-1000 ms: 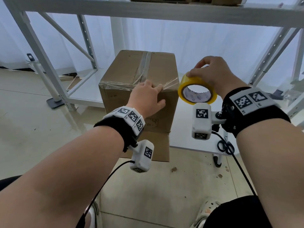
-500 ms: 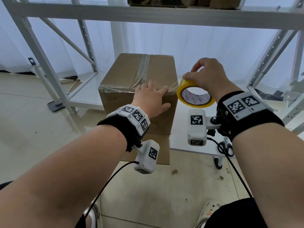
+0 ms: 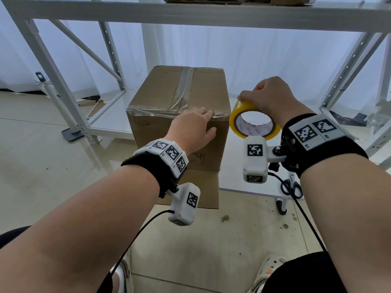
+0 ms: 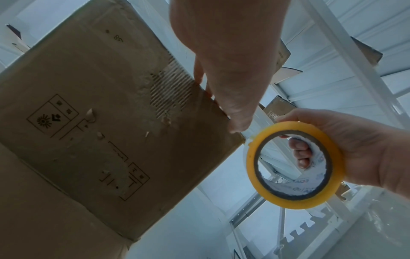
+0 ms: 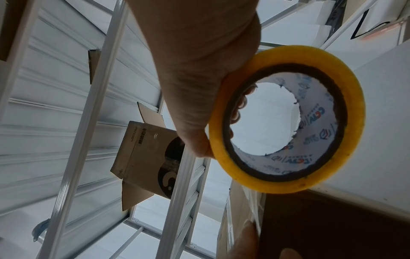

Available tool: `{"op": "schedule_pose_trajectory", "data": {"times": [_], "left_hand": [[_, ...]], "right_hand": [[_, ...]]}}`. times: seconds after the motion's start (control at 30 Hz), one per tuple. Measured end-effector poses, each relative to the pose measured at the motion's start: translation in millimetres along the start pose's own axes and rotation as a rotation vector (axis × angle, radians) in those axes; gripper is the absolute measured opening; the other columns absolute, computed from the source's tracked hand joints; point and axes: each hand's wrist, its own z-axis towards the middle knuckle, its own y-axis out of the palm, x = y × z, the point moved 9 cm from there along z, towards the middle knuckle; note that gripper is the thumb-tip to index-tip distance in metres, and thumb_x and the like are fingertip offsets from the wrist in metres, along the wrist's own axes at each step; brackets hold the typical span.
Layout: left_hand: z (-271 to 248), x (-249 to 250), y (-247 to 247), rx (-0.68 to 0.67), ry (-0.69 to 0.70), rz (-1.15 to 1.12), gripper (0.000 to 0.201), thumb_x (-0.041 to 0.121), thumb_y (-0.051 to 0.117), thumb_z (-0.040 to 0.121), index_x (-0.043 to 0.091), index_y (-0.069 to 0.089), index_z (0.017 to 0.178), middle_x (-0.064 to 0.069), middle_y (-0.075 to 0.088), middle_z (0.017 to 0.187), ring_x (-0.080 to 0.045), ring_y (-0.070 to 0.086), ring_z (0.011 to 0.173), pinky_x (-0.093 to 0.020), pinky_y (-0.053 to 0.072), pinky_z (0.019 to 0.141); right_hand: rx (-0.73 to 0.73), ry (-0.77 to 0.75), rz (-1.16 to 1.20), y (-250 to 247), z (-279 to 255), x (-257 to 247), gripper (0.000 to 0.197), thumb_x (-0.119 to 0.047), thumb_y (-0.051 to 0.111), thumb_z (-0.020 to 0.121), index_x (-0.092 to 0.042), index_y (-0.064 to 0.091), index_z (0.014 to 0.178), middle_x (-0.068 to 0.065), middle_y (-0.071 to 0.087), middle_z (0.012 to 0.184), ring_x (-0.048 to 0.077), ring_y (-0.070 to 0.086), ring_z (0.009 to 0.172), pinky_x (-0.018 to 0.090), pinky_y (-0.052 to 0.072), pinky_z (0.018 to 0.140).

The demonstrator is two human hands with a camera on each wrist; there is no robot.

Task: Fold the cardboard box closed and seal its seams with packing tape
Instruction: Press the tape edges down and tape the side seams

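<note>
left hand (image 3: 191, 129) flat, pressing clear tape on box (image 3: 179, 123) top front edge | right hand (image 3: 267, 98) grasping tape roll (image 3: 254, 123), just right of box corner | box on desk (image 3: 237, 176)

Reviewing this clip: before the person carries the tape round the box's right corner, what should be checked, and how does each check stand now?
1. Left hand presses the strip on the box front top edge: ok.
2. Right hand grips the tape roll: ok.
3. Strip runs unbroken from box to roll: ok.
4. Top centre seam taped: ok.
5. Strip lies smooth: not ok, wrinkled.
6. Scissors within reach on the shelf: ok.
</note>
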Motion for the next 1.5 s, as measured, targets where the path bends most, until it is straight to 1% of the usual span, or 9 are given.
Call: {"op": "schedule_pose_trajectory", "data": {"times": [0.07,0.13,0.43,0.6,0.67,0.8,0.97,1.2,1.5], "left_hand": [[0,3,1,-0.013,-0.012,0.017,0.059,0.050,0.042,0.095,0.024,0.031,0.147,-0.004,0.043,0.139,-0.024,0.042,0.126,-0.035,0.041,0.098],[1,7,3,-0.042,-0.021,0.058,0.062,0.055,0.042,0.092,0.028,0.029,0.147,-0.009,0.039,0.133,-0.028,0.041,0.122,-0.038,0.040,0.098],[15,21,13,-0.167,-0.063,0.168,0.072,0.067,0.042,0.086,0.037,0.021,0.148,-0.014,0.026,0.140,-0.037,0.031,0.128,-0.051,0.033,0.102],[8,3,0,-0.080,0.011,0.115,0.057,0.054,0.039,0.094,0.025,0.037,0.143,-0.008,0.043,0.129,-0.027,0.045,0.119,-0.042,0.039,0.100],[-3,-20,-6,-0.021,-0.009,0.045,0.052,0.049,0.038,0.096,0.021,0.044,0.139,-0.005,0.049,0.134,-0.024,0.048,0.121,-0.039,0.040,0.102],[-23,-56,-9,0.033,-0.060,0.050,0.053,0.042,0.041,0.098,0.016,0.038,0.144,-0.004,0.039,0.149,-0.020,0.035,0.137,-0.035,0.022,0.114],[-15,-34,-6,0.015,-0.046,0.038,0.058,0.043,0.041,0.097,0.013,0.031,0.146,-0.006,0.033,0.152,-0.019,0.028,0.141,-0.033,0.015,0.118],[11,27,2,0.006,0.101,0.010,0.056,0.037,0.044,0.097,0.014,0.033,0.146,-0.003,0.033,0.152,-0.018,0.027,0.141,-0.032,0.013,0.117],[16,23,5,0.050,0.101,-0.062,0.051,0.034,0.043,0.097,0.021,0.036,0.145,0.004,0.036,0.150,-0.012,0.031,0.139,-0.027,0.027,0.110]], "right_hand": [[0.003,0.006,-0.003,1,1,4,0.049,-0.039,0.067,0.077,0.007,0.068,0.095,0.019,0.058,0.079,0.021,0.050,0.072,0.031,0.040,0.068],[-0.003,0.007,-0.008,3,1,6,0.048,-0.039,0.067,0.078,0.005,0.068,0.095,0.019,0.061,0.081,0.021,0.051,0.073,0.031,0.040,0.069],[0.009,-0.032,-0.069,3,1,4,0.034,-0.036,0.068,0.076,-0.004,0.068,0.084,0.008,0.060,0.076,0.021,0.052,0.074,0.029,0.039,0.066],[0.006,-0.024,-0.050,4,1,8,0.038,-0.038,0.067,0.078,-0.002,0.069,0.088,0.011,0.063,0.081,0.019,0.052,0.073,0.029,0.040,0.065],[0.006,-0.014,-0.042,4,2,8,0.040,-0.038,0.067,0.077,0.000,0.069,0.089,0.010,0.061,0.079,0.018,0.052,0.072,0.029,0.039,0.063],[-0.007,-0.023,-0.029,5,2,5,0.038,-0.037,0.067,0.077,0.000,0.069,0.088,0.009,0.059,0.076,0.019,0.052,0.072,0.028,0.039,0.063],[-0.001,-0.043,-0.034,4,1,3,0.032,-0.036,0.068,0.077,-0.005,0.068,0.085,0.006,0.060,0.077,0.020,0.053,0.076,0.030,0.039,0.067],[-0.008,-0.068,-0.031,6,3,3,0.027,-0.037,0.068,0.076,-0.010,0.064,0.078,0.003,0.058,0.074,0.019,0.053,0.077,0.029,0.038,0.065],[-0.034,-0.088,-0.041,5,3,0,0.029,-0.036,0.068,0.078,-0.007,0.067,0.082,0.003,0.056,0.072,0.014,0.049,0.067,0.026,0.036,0.057]]}}
